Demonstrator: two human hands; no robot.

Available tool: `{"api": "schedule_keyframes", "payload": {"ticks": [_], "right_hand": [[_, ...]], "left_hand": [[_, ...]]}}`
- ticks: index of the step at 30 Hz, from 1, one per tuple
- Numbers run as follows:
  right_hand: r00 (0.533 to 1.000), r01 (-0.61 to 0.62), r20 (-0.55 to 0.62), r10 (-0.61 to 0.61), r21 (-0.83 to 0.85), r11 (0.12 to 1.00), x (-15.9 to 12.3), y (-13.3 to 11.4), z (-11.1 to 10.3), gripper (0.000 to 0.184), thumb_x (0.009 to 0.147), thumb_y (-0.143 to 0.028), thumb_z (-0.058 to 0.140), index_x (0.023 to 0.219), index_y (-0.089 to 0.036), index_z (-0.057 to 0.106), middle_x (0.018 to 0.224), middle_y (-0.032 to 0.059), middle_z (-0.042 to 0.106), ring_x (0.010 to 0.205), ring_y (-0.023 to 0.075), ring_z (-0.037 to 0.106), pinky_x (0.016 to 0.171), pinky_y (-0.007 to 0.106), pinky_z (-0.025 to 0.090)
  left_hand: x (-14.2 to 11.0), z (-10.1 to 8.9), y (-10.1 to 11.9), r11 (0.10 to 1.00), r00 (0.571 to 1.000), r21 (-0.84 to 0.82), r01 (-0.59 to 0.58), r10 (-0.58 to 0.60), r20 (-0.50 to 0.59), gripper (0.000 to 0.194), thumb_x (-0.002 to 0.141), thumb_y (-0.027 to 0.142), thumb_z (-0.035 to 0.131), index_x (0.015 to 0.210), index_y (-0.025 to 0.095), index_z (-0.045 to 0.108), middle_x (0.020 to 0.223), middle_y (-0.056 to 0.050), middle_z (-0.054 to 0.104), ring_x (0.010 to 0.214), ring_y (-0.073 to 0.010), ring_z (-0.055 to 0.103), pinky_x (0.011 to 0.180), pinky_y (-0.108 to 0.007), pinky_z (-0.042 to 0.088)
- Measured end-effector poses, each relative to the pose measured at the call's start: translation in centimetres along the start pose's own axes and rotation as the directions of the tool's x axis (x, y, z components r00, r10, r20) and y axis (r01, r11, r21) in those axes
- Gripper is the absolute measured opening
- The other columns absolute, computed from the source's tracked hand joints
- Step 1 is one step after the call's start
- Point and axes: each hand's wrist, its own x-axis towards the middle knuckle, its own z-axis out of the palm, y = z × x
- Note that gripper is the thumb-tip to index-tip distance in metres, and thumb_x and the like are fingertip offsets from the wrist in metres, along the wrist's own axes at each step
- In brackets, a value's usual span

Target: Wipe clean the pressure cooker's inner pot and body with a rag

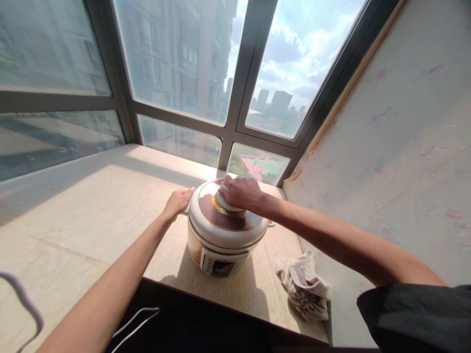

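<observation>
A cream electric pressure cooker (221,245) with a brown-topped lid (224,215) stands on a pale wooden sill (91,215) by the window. My right hand (241,192) is closed over the lid's round white handle on top. At the pot's left side, my left hand (178,202) has its fingers curled on the side handle. The cooker's control panel (221,267) faces me.
A crumpled cloth (303,287) lies on the sill to the right of the cooker, against the wall (397,147). Large windows (176,59) run behind and to the left. A white cable (136,318) hangs below the sill's front edge.
</observation>
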Motion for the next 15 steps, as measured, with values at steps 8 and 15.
{"api": "schedule_keyframes", "payload": {"ticks": [8,15], "right_hand": [[0.996,-0.078,0.04,0.076,0.067,0.995,0.0,-1.0,-0.7,0.051,0.104,-0.046,0.045,0.131,-0.009,0.066,0.113,0.0256,0.077,0.105,0.0377,0.075,0.082,0.045,0.057],[0.995,0.041,0.087,-0.043,0.021,0.999,0.6,0.0,-1.0,0.055,0.105,-0.046,0.041,0.137,-0.007,0.064,0.118,0.0275,0.075,0.11,0.0393,0.074,0.083,0.046,0.059]], "left_hand": [[-0.1,0.0,0.2,0.998,0.999,-0.052,0.032,-0.031,0.025,0.05,0.063,0.067,0.069,0.056,0.019,0.057,0.053,0.0,0.052,0.061,-0.0176,0.051,0.056,-0.028,0.038],[-0.2,0.0,0.0,0.998,0.999,-0.06,0.032,-0.032,0.006,0.052,0.062,0.068,0.069,0.056,0.019,0.055,0.053,0.0,0.052,0.059,-0.0167,0.05,0.053,-0.027,0.037]]}}
